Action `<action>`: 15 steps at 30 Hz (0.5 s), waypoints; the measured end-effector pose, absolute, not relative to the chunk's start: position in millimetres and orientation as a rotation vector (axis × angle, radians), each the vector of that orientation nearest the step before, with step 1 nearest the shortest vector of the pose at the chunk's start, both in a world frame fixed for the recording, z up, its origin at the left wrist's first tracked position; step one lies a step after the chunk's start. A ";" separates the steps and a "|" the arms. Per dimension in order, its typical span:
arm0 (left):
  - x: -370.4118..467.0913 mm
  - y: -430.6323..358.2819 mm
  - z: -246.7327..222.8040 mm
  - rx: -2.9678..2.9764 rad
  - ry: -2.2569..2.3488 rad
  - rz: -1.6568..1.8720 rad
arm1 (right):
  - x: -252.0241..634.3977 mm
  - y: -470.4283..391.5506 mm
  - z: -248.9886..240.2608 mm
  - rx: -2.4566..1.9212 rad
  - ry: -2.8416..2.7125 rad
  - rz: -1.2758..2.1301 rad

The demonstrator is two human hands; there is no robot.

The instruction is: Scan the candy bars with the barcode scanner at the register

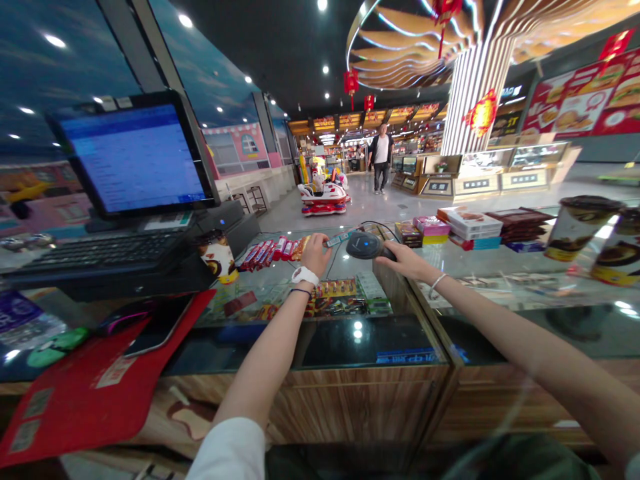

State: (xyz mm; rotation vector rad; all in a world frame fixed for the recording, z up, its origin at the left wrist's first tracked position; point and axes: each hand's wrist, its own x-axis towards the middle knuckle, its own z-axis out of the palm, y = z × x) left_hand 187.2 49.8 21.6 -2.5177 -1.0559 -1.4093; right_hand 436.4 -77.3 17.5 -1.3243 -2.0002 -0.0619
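Over the glass counter (280, 297), my left hand (314, 257) pinches one end of a slim green-and-white pack (338, 241). What is inside the pack I cannot make out. My right hand (407, 261) is closed round the handle of a dark barcode scanner (363, 245), whose head faces left, close to the pack. A small blue light glows on the scanner. Just left of my left hand lies a row of red-wrapped snack bars (265, 254). Beneath my hands, small packaged goods (335, 288) show through the glass.
At left stand a lit monitor (137, 157), a keyboard (100, 257) and a printed cup (219, 257). A phone (159, 327) lies on a red mat (107, 393). Stacked boxes (473, 225) and large cups (580, 230) line the right side. Beyond the counter, a person (381, 159) stands in the hall.
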 end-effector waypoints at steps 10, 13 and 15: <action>188.2 48.4 21.3 -2.501 -1.080 -1.391 | 434.7 -77.8 17.4 -1.318 -2.017 -0.069; 188.6 48.0 21.4 -2.508 -1.104 -1.383 | 434.3 -78.2 17.6 -1.325 -2.017 -0.064; 188.4 47.9 21.5 -2.517 -1.103 -1.387 | 434.1 -78.6 17.8 -1.330 -2.017 -0.060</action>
